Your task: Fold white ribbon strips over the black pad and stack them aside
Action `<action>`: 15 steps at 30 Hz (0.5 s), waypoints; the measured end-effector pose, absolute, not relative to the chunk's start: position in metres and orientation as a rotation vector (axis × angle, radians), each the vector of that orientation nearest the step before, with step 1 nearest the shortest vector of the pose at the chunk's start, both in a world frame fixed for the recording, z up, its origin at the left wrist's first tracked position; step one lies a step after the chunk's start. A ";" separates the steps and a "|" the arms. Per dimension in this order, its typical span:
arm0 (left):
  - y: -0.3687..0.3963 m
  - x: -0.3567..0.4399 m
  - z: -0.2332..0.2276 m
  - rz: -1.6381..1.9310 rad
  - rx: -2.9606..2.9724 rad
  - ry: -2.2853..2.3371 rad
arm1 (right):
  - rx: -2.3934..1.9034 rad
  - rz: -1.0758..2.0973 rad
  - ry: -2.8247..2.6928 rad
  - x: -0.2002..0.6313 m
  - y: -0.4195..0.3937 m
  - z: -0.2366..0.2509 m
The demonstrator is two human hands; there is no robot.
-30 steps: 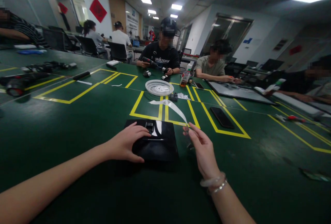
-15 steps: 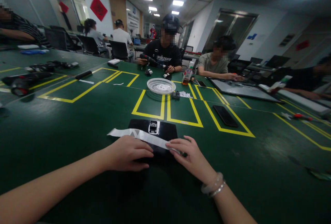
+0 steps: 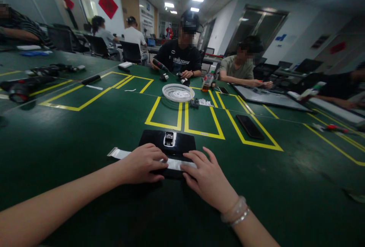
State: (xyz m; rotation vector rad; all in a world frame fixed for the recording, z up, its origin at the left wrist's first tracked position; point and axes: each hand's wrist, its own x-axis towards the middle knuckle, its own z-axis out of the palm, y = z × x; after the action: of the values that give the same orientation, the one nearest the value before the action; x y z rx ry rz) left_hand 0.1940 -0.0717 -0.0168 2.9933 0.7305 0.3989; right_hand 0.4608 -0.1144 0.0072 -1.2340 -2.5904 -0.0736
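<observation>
The left hand (image 3: pixel 142 163) lies palm down with fingers spread flat, pressing on a pale strip of film (image 3: pixel 119 153) where it crosses the near edge of a black glossy panel (image 3: pixel 182 144). The right hand (image 3: pixel 205 178), a bracelet (image 3: pixel 235 211) at its wrist, is likewise flat and open, its fingertips (image 3: pixel 189 156) on the same strip just beside the left hand's fingers. Neither hand grips anything. The strip's free end sticks out to the left onto the green table (image 3: pixel 85 136). The panel lies flat, a small silver fitting (image 3: pixel 169 138) near its far edge. Beyond it run yellow tape outlines (image 3: pixel 182 119); a white round grille (image 3: pixel 178 93) sits farther off, and a dark phone (image 3: pixel 250 126) lies to the right. Other people sit across the table.
</observation>
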 end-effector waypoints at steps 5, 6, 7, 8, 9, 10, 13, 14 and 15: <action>-0.069 0.194 -0.019 0.348 2.921 0.983 | -1.219 -0.109 -2.567 0.464 -0.112 0.003; -0.067 0.194 -0.019 0.320 2.902 0.995 | -1.211 -0.117 -2.557 0.465 -0.112 0.003; -0.066 0.194 -0.019 0.299 2.887 0.994 | -1.205 -0.125 -2.543 0.466 -0.111 0.003; -0.065 0.194 -0.019 0.291 2.877 0.986 | -1.199 -0.134 -2.525 0.466 -0.111 0.003; -0.064 0.194 -0.018 0.295 2.874 0.973 | -1.192 -0.144 -2.505 0.466 -0.112 0.004; -0.063 0.194 -0.017 0.309 2.875 0.961 | -1.181 -0.156 -2.480 0.466 -0.112 0.005; -0.060 0.189 -0.011 0.379 2.873 0.968 | -1.151 -0.197 -2.389 0.467 -0.113 0.008; -0.058 0.184 -0.008 0.401 2.871 1.000 | -1.150 -0.209 -2.356 0.467 -0.113 0.008; -0.055 0.178 -0.005 0.421 2.869 1.050 | -1.154 -0.217 -2.330 0.468 -0.113 0.008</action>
State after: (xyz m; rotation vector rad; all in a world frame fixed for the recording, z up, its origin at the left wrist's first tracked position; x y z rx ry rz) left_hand 0.1777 -0.0552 -0.0046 2.8691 1.0495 0.4206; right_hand 0.4682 -0.1129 0.0083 -1.1544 -2.3303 -0.2173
